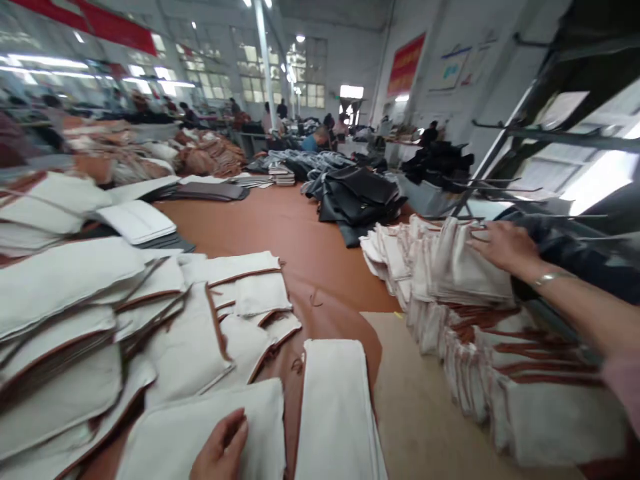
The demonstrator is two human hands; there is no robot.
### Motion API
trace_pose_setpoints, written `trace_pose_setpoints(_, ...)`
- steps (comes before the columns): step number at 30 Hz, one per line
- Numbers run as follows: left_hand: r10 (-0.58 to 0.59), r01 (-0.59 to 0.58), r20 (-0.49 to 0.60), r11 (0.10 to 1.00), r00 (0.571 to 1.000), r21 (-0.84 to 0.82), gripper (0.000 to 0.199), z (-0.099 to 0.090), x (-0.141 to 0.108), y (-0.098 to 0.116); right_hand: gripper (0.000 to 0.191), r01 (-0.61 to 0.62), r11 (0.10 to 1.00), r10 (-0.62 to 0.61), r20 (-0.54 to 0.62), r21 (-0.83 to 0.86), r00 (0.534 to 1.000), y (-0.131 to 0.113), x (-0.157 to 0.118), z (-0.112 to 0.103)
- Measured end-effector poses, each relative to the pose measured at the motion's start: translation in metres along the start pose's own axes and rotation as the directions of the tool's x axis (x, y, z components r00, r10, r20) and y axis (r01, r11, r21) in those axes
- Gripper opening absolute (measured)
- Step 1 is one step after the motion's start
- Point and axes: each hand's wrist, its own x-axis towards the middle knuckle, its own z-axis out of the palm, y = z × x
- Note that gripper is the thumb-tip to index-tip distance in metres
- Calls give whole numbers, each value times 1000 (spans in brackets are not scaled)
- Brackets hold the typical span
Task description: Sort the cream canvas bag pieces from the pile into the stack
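Observation:
My left hand (223, 445) is low in the middle, loosely curled over a pale fabric panel (170, 427), with a gap between thumb and fingers and nothing visible in them. To the right, my right hand (509, 245) reaches out to a row of standing white fabric pouches (430, 267), its fingers closed at the upper edge of a white fabric pouch (463, 263). More pouches with brown edging (555, 413) stand in front of that row, below my right forearm. Between my hands lies a long, narrow white panel (335, 407).
Overlapping white pieces with brown edges (65, 280) cover the left side of the brown-topped table (260, 220). A cardboard sheet (415, 393) lies at front right. Black bags (360, 193) are piled farther back. A metal rack (500, 153) stands at right; people work in the background.

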Motion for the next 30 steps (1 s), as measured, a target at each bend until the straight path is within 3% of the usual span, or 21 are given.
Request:
trace_pose_setpoints(2,-8,15,-121,998,993,63,59,-14,-10,-15,48,149,986,-143,-81,74,986,-36,-36,41)
trace_pose_setpoints(3,-1,19,-173,995,985,102,59,-21,-13,-24,45,325,935,-310,-117,140,943,-60,-64,62)
trace_pose_setpoints(4,9,24,-217,988,976,150,58,-28,-14,-34,40,516,822,-508,-101,240,856,-88,-97,82)
trace_pose_setpoints(5,33,20,-245,977,969,211,56,-34,-15,-43,40,677,642,-714,-40,358,699,-119,-134,102)
trace_pose_setpoints(7,129,-33,-235,927,963,373,49,-44,-13,-54,44,808,364,-912,3,462,410,-180,-205,135)
trace_pose_setpoints(8,196,-81,-204,881,959,466,47,-47,-11,-54,46,834,229,-970,44,502,240,-209,-234,149)
trace_pose_setpoints(9,271,-143,-153,816,950,560,45,-51,-7,-51,46,834,168,-986,76,525,151,-235,-258,160)
trace_pose_setpoints(11,387,-250,-22,636,922,731,46,-57,5,-37,42,850,101,-991,123,518,43,-277,-284,176)
trace_pose_setpoints(14,379,-328,175,390,909,860,54,-66,29,-12,30,901,50,-971,234,430,-57,-311,-287,191)
trace_pose_setpoints(17,318,-359,254,336,913,870,44,-75,48,0,21,920,52,-940,329,389,-86,-314,-276,202)
trace_pose_setpoints(21,285,-386,298,338,911,858,27,-85,54,-1,14,919,106,-908,414,380,-67,-298,-266,202)
trace_pose_setpoints(25,242,-403,335,338,910,851,33,-90,55,2,12,895,178,-889,457,410,-32,-276,-248,185)
trace_pose_setpoints(28,194,-428,383,321,903,845,38,-90,58,11,23,851,318,-850,524,418,60,-250,-217,161)
trace_pose_setpoints(30,149,-448,422,315,894,837,27,-90,57,21,26,807,428,-812,565,406,147,-226,-189,141)
